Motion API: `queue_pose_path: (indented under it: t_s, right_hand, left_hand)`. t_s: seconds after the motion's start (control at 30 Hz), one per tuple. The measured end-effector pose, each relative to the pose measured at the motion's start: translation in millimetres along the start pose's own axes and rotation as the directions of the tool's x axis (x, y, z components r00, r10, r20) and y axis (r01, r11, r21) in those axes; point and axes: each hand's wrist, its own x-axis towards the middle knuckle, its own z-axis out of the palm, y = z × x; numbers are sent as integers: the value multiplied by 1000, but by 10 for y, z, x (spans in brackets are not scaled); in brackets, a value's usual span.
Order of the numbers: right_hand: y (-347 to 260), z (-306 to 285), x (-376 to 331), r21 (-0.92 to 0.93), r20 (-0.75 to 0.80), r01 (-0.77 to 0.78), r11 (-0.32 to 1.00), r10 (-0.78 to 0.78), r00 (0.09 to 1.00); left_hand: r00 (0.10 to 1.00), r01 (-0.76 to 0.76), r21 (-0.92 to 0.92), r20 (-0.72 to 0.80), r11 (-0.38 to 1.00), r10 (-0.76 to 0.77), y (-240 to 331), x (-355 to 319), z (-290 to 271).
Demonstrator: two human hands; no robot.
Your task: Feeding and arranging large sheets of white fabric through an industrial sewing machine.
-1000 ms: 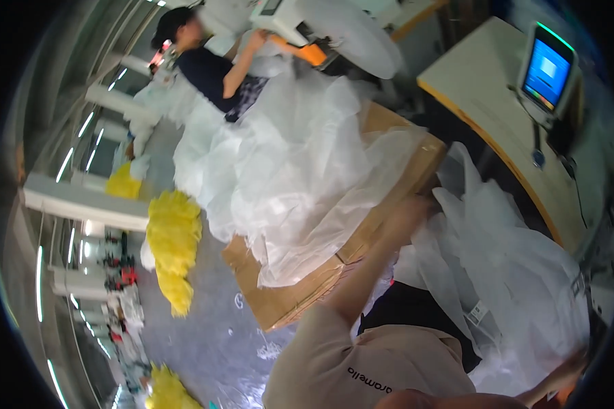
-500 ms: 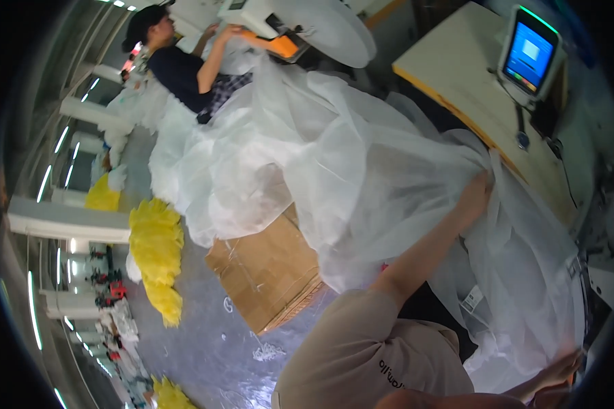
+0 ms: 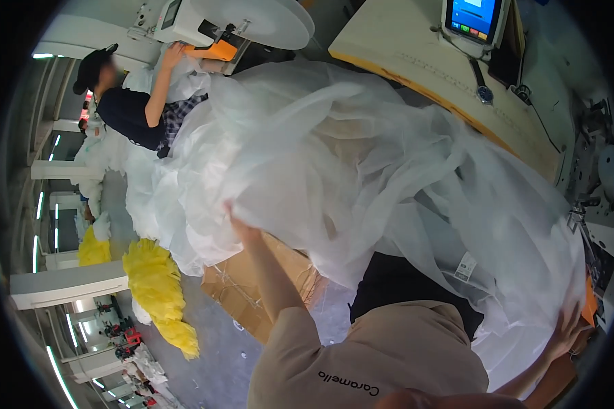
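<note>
White sheer netting (image 3: pixel 307 150) lies in a large gathered heap across my lap and the space ahead. My left hand (image 3: pixel 242 225) reaches out to the netting's near left part, touching it; its fingers are blurred and partly lost against the white cloth, so its grip is unclear. At the far right edge my right hand (image 3: pixel 565 334) rests on the netting beside the machine, with fingers stretched out. A small white printed label (image 3: pixel 465 267) sits on the cloth nearer my lap.
An open cardboard box (image 3: pixel 252 293) stands on the floor under the netting. To the right are a pale table (image 3: pixel 402 54) with a lit screen (image 3: pixel 474 17) and a watch (image 3: pixel 483 92). A co-worker (image 3: pixel 129 109) sits at a machine (image 3: pixel 215 48). Yellow netting (image 3: pixel 157 293) lies left.
My left hand has swung from the netting near the table edge far to the left, and the netting has shifted and bunched. My right hand stays by the right edge. The view has turned.
</note>
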Motion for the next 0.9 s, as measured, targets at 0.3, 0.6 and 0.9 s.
queue_pose_path:
  t_s: [0.3, 0.6, 0.9]
  right_hand:
    - [908, 1488, -369, 652, 243, -24, 758, -179, 953]
    - [-2113, -885, 1477, 912, 365, -296, 283, -231, 902]
    - [-3007, -168, 1677, 900, 212, -33, 434, -372, 904]
  left_hand:
    - [886, 349, 765, -457, 542, 74, -946, -1380, -238]
    - [793, -442, 532, 608, -723, -37, -1079, -2351, 3034]
    - [226, -859, 430, 806, 278, -547, -605, -2577, 3378]
